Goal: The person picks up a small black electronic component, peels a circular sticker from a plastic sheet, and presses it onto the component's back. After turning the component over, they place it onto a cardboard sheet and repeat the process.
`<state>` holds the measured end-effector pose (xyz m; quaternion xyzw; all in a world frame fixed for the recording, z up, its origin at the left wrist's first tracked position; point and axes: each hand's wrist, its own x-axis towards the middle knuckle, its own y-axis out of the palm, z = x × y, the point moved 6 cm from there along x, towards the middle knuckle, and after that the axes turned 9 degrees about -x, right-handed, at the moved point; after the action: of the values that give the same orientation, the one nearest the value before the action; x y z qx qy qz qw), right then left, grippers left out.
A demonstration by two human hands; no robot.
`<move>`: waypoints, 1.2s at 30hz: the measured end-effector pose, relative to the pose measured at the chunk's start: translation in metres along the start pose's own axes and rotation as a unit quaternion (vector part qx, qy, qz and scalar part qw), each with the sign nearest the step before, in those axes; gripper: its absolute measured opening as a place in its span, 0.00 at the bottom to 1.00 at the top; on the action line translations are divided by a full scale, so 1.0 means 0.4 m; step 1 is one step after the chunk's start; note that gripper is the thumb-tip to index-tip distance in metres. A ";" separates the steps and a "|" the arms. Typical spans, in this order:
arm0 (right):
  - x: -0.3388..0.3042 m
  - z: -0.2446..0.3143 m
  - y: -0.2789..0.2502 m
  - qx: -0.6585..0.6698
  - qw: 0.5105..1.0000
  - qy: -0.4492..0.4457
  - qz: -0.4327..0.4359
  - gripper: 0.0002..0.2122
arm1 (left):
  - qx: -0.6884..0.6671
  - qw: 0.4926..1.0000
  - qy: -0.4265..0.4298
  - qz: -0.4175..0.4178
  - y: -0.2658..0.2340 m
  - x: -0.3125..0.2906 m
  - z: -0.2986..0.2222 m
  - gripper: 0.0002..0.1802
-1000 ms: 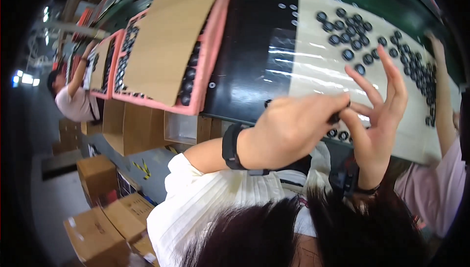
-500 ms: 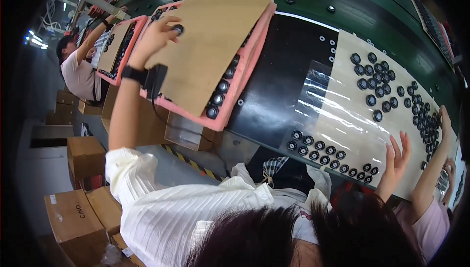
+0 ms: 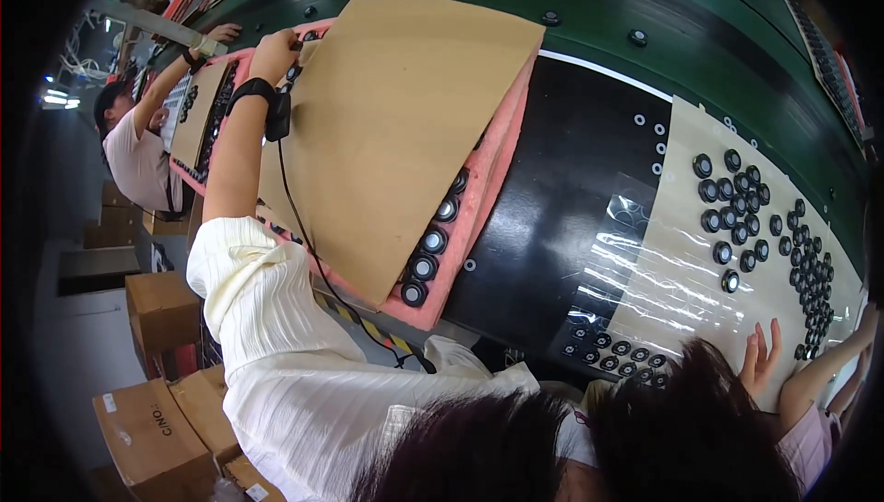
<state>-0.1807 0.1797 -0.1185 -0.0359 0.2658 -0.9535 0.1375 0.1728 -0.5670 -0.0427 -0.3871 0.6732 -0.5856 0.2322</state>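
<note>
My left hand (image 3: pixel 273 55) is at the far left corner of the pink foam tray (image 3: pixel 430 307), its fingers curled around a black round part (image 3: pixel 295 45). The hand partly hides it. On the tray lies a tan cardboard sheet (image 3: pixel 396 124), and black round parts with pale centres (image 3: pixel 424 267) show along its right edge. A black band with a small box and cable is on my left wrist. My right hand (image 3: pixel 761 359) is raised over the cream sheet at the right, fingers stretched apart and holding nothing. Dark hair hides its wrist.
Several loose black round parts (image 3: pixel 727 216) are scattered on the cream sheet (image 3: pixel 686 143). A clear plastic sheet (image 3: pixel 635 253) lies beside them. Behind runs a green belt (image 3: pixel 599 5). Co-workers' arms appear at far left (image 3: pixel 175 64) and right (image 3: pixel 829 368). Cardboard boxes (image 3: pixel 152 428) stand lower left.
My left hand has moved with the black part from above the cardboard to the tray's far left corner. The view has shifted, and hair now covers more of my right arm.
</note>
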 end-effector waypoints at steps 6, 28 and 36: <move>0.014 0.022 0.021 -0.016 1.000 -0.020 -0.007 0.19 | 0.048 0.995 0.073 0.040 0.011 -0.002 -0.065 0.09; 0.012 -0.004 -0.001 -0.038 0.999 -0.020 -0.008 0.18 | -0.616 0.736 -0.281 -0.013 -0.009 -0.071 0.219 0.12; 0.003 -0.002 0.003 -0.042 0.999 -0.015 -0.012 0.17 | -0.428 0.870 -0.243 -0.018 -0.028 -0.039 0.310 0.16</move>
<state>-0.1818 0.1788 -0.1199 -0.0596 0.3033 -0.9423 0.1285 0.2799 -0.6304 -0.0595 -0.5909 0.7730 -0.1317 0.1895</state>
